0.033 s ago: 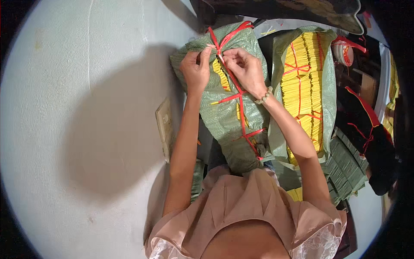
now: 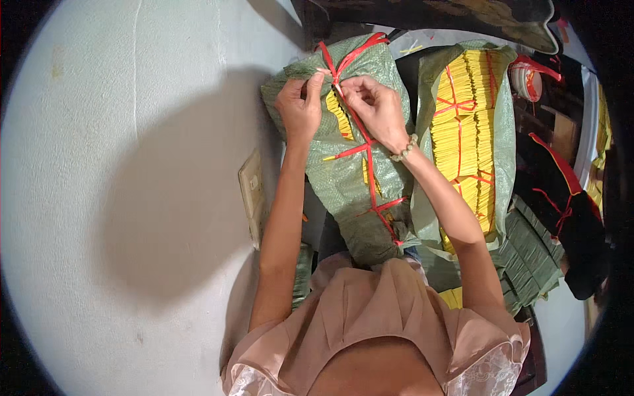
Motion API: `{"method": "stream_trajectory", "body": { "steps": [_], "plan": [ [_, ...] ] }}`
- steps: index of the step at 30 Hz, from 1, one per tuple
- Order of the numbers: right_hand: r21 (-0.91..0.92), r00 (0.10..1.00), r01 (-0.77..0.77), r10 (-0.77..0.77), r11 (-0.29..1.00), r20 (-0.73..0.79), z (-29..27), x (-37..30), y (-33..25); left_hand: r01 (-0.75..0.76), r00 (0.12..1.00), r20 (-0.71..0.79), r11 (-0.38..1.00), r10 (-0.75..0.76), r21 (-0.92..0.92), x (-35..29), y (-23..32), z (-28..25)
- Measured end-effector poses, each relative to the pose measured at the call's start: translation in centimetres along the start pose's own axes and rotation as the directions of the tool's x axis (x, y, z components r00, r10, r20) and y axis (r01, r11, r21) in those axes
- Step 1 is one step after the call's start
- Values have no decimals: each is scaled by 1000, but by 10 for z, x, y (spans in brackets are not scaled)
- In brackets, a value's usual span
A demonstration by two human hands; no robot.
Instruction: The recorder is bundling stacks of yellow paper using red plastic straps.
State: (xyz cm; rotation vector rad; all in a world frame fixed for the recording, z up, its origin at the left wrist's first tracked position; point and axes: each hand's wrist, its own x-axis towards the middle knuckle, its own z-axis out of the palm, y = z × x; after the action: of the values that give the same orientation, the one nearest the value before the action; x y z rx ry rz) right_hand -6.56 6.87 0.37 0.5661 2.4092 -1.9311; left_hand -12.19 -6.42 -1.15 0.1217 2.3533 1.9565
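In front of me lies a long green woven sack, with yellow paper edges showing through the gap along its top. Red plastic string runs down its length and crosses it at several points, meeting in a knot near the far end. My left hand is closed in a pinch just left of that knot, seemingly on a string end. From the right, my right hand pinches the string close to the knot, its fingertips near a small whitish piece. What exactly lies between the fingertips is partly hidden.
Right of it, an opened green sack holds yellow paper stacks tied with red string. Beyond are a string roll and a black bag with red trim. Green bundles lie nearer. A pale wall with a socket plate stands left.
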Motion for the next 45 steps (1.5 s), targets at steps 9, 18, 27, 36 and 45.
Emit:
{"method": "stream_trajectory", "body": {
  "steps": [9,18,27,36,45],
  "plan": [
    [4,991,-103,103,995,-86,15,-3,-12,208,944,251,976,-216,61,11,4,-20],
    [-28,977,8,-14,1000,-213,24,-14,0,-33,944,328,976,-40,215,24,23,-18],
    [168,904,-257,298,952,-305,34,-24,-25,-29,891,421,906,-167,421,51,19,-17],
    [762,736,-323,655,562,-171,48,-14,-32,200,783,519,929,-343,312,67,16,-16],
    [746,601,-291,721,599,-345,72,-12,-36,325,737,466,861,-490,392,68,27,-12]
  ]
}}
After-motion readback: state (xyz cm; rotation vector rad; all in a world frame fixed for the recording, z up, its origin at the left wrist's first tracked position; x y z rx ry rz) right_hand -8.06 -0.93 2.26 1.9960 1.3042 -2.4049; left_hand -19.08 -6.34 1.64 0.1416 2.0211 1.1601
